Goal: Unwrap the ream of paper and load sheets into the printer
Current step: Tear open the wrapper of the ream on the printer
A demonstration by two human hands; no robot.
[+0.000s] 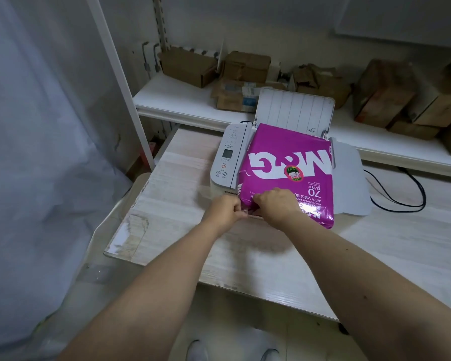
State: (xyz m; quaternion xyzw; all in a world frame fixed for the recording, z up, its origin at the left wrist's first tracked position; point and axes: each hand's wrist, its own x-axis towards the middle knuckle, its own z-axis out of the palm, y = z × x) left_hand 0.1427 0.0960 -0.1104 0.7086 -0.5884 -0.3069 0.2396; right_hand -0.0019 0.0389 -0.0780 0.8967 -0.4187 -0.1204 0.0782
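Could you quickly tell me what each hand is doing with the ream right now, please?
Left hand: closed, pinching the wrapper at the near end of the ream.
Right hand: closed, pinching the same wrapper edge.

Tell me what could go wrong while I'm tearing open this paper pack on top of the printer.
The purple ream lies on the printer, overhanging its front edge, so a hard pull by your left hand and right hand at the wrapper end might slide it off. It also rests against the raised rear tray, which could get strained. Tearing roughly may crease the sheets.
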